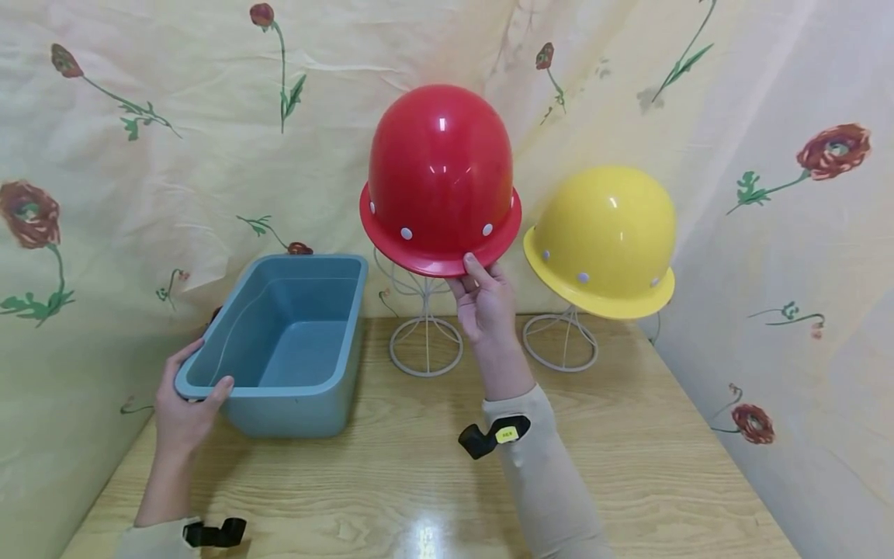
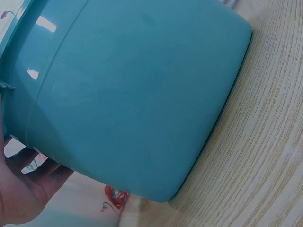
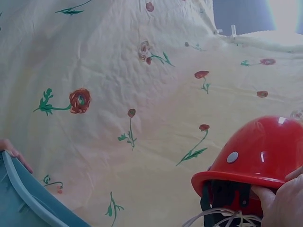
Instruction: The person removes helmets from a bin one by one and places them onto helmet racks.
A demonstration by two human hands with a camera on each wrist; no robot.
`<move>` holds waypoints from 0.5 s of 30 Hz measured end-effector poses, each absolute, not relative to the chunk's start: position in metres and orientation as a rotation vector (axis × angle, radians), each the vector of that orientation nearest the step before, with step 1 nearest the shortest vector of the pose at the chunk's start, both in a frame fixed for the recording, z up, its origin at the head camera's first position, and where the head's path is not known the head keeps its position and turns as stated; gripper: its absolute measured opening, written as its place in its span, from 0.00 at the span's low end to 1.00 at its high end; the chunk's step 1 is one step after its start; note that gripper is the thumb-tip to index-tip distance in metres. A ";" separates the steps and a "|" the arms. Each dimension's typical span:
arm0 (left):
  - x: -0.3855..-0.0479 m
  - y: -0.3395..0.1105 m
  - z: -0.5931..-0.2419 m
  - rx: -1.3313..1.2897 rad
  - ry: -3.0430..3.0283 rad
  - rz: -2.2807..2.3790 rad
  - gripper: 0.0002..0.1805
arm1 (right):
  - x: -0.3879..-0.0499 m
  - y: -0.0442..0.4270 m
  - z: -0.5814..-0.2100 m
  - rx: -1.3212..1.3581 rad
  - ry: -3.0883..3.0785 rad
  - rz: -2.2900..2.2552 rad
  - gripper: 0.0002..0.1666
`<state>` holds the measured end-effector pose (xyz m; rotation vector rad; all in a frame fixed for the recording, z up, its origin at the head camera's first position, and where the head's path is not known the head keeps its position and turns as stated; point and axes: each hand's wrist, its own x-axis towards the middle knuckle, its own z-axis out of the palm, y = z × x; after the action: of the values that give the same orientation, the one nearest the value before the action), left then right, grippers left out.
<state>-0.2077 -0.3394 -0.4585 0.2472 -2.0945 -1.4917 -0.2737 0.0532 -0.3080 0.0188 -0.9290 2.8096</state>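
Note:
A red hard hat (image 1: 440, 171) is at the middle of the head view, above a white wire stand (image 1: 427, 376). My right hand (image 1: 487, 310) pinches its front brim, thumb on top and fingers beneath. In the right wrist view, black straps (image 3: 244, 195) show inside the hat and white wires (image 3: 232, 213) reach up under it. Whether the hat bears on the stand, I cannot tell. At left, my left hand (image 1: 183, 411) grips the near left rim corner of a blue-green plastic tub (image 1: 286, 415), thumb over the rim. The tub's visible inside holds nothing.
To the right, a yellow hard hat (image 1: 608, 233) sits tilted on a second wire stand (image 1: 561, 370). All stand on a wood-grain table (image 1: 391, 481). Flower-printed cloth (image 1: 209, 178) hangs behind and along both sides.

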 end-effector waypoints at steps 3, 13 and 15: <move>-0.206 -0.339 -0.458 0.255 -2.099 -1.492 0.42 | -0.275 0.051 -0.312 -0.012 -0.942 2.817 0.19; -0.205 -0.337 -0.454 0.313 -2.155 -1.494 0.42 | -0.277 0.044 -0.323 -0.053 -0.952 2.843 0.27; -0.206 -0.339 -0.453 0.305 -2.168 -1.483 0.42 | -0.278 0.043 -0.325 -0.051 -0.938 2.852 0.27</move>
<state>-0.2056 -0.3390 -0.4530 0.3046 -2.1685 -1.4832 -0.2778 0.0431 -0.3245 -0.0512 -0.9381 2.8520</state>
